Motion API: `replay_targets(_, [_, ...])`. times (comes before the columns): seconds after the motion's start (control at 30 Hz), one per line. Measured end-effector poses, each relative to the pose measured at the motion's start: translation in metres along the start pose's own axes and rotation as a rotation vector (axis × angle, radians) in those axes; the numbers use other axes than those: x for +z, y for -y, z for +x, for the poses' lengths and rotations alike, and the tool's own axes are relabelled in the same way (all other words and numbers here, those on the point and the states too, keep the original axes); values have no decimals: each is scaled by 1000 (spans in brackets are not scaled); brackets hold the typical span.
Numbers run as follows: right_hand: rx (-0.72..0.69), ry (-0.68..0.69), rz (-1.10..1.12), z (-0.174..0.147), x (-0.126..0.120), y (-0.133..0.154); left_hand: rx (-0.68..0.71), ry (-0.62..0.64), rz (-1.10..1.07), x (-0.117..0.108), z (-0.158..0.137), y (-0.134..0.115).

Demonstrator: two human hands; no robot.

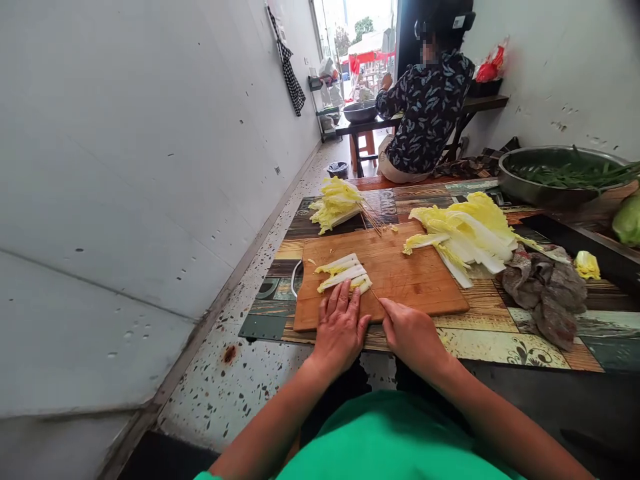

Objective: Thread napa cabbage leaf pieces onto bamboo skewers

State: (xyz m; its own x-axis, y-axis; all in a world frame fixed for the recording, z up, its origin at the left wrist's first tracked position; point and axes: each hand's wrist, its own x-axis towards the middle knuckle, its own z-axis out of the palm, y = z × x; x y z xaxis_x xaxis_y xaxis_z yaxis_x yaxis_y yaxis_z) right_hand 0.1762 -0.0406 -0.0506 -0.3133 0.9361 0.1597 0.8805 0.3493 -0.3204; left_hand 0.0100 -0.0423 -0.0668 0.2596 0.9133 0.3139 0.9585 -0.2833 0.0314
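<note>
My left hand (pixel 342 323) lies with its fingers stretched out over the near end of several pale cabbage strips (pixel 345 272), set side by side on a wooden cutting board (pixel 415 287). To its right, my right hand (pixel 411 333) is closed round a thin skewer (pixel 376 295), whose visible part reaches toward the strips' right end. How far the skewer goes into them I cannot tell. At the board's far left corner, thin sticks (pixel 371 219) lie beside a pile of yellow-white cabbage pieces (pixel 336 203). More cabbage leaves (pixel 470 233) overlap the board's right side.
A crumpled grey cloth (pixel 545 290) lies right of the board on the patterned table (pixel 480 340). Behind it stand a metal bowl of green vegetables (pixel 560 177) and a dark flat bar (pixel 565 240). A person (pixel 425 113) sits at another table beyond. A white wall (pixel 125 167) runs along the left.
</note>
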Motion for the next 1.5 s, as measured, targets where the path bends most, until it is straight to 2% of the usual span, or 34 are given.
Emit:
replay_targets(0.13, [-66,-91,-24,-3,3,-2,-66,-83,-53,-1,1,2])
replay_targets(0.3, [-202,-214,-92,-2,-1,-4,1,-184,-152,-6,-4,22])
replay_targets(0.47, [-360,-353,-159,17,-22,-7,88,-264,-256,-7,-8,49])
replay_targets(0.57, [-393,-441,-176,47,-42,-13,5,-317,-274,-4,-9,56])
replay_targets(0.67, [-379,-518,-166,93,-63,-19,-85,-294,-234,3,-7,57])
replay_targets(0.83, [-283,-625,-121,179,-90,-29,-93,-272,-141,12,-4,53])
replay_targets(0.93, [-179,-656,-108,218,-102,-47,-88,-289,-125,14,-4,53])
replay_targets(1.07, [-23,-611,-142,244,-100,-88,-70,-323,-106,16,-5,54])
replay_targets(1.2, [78,-479,-201,247,-77,-121,-39,-362,-95,17,-4,55])
replay_targets(1.5, [325,-176,-212,261,-32,-134,-4,-378,-77,17,-2,58])
